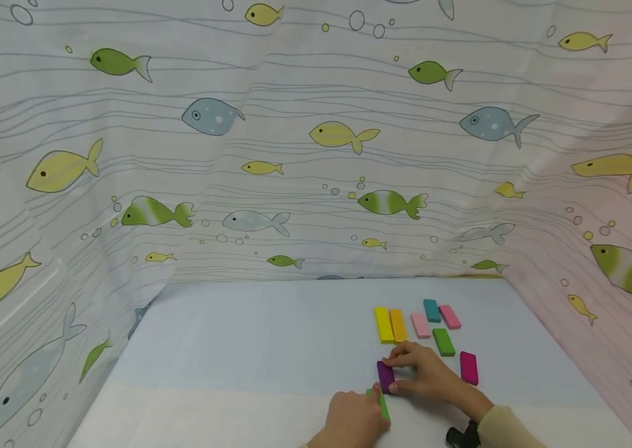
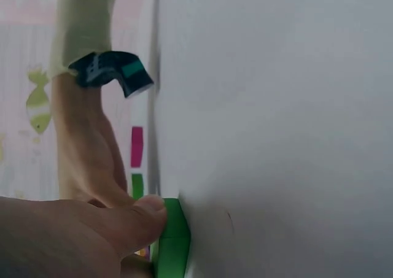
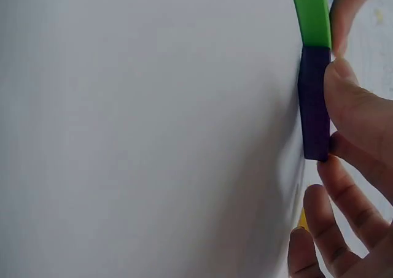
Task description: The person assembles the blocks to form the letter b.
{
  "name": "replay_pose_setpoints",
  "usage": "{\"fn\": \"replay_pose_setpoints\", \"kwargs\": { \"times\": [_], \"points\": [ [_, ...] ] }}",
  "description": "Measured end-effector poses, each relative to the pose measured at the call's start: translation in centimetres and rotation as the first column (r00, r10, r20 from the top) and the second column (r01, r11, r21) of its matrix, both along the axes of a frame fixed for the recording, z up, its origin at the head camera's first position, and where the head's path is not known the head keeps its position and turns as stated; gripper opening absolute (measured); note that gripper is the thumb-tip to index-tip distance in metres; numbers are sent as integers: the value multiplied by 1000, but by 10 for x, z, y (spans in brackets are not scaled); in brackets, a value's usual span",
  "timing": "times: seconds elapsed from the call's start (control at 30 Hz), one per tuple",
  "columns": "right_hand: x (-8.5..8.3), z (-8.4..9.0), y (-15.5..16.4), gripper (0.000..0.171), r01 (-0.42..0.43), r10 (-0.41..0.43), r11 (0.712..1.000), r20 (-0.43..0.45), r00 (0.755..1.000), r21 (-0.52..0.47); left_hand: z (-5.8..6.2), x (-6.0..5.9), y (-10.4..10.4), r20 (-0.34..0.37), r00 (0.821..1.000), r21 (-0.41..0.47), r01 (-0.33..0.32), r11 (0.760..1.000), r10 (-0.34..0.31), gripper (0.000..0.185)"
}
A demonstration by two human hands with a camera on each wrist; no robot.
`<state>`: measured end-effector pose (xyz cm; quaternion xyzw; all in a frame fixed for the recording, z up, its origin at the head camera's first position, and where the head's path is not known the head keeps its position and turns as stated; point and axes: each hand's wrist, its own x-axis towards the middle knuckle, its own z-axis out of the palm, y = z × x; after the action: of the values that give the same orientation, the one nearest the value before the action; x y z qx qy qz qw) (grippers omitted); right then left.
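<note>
A purple rectangular block point(image 1: 385, 377) lies on the white table, and my right hand point(image 1: 426, 373) pinches it between thumb and fingertips at its two ends. End to end with it, nearer to me, sits a light green block point(image 1: 385, 409). My left hand point(image 1: 352, 418) holds this green block, its thumb point(image 2: 150, 213) on the block's side in the left wrist view. In the right wrist view the purple block point(image 3: 315, 103) touches the end of the green block point(image 3: 312, 14). Part of the green block is hidden behind the left hand.
Beyond my hands lie a yellow block point(image 1: 384, 325), an orange block point(image 1: 398, 325), two pink ones, a teal block point(image 1: 431, 310), a green block point(image 1: 443, 342) and a magenta block point(image 1: 469, 368). Fish-patterned cloth point(image 1: 293, 186) walls the table point(image 1: 226, 336) on three sides.
</note>
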<state>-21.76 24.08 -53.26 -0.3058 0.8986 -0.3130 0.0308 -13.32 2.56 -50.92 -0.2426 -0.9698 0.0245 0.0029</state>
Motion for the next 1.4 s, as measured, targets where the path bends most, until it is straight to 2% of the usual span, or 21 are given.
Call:
{"fn": "replay_pose_setpoints", "kwargs": {
  "times": [0.2,0.33,0.6,0.73,0.9,1.17,1.4],
  "points": [
    [-2,-5,-24,42,-30,32,998,28,999,-61,-3,4,-30,-62,998,34,-23,999,25,57],
    [-4,-7,-41,45,-25,29,997,48,998,-71,-3,5,-48,-38,997,44,-63,997,65,57],
    [-9,-8,-68,46,-78,88,987,68,994,-141,0,4,-71,-39,995,88,-85,992,89,57],
    [-14,-9,-81,46,-100,113,982,78,991,-162,0,4,-83,-2,993,129,-115,985,116,56],
    [-18,-9,-97,48,-72,90,985,108,990,-156,0,3,-99,85,986,173,-159,972,146,56],
    [-25,-2,-117,50,-80,93,988,91,992,-135,4,4,-114,63,988,224,-152,963,142,55],
    [-31,-5,-130,52,-60,70,991,82,994,-118,7,5,-125,128,981,270,-173,947,143,55]
  ]
}}
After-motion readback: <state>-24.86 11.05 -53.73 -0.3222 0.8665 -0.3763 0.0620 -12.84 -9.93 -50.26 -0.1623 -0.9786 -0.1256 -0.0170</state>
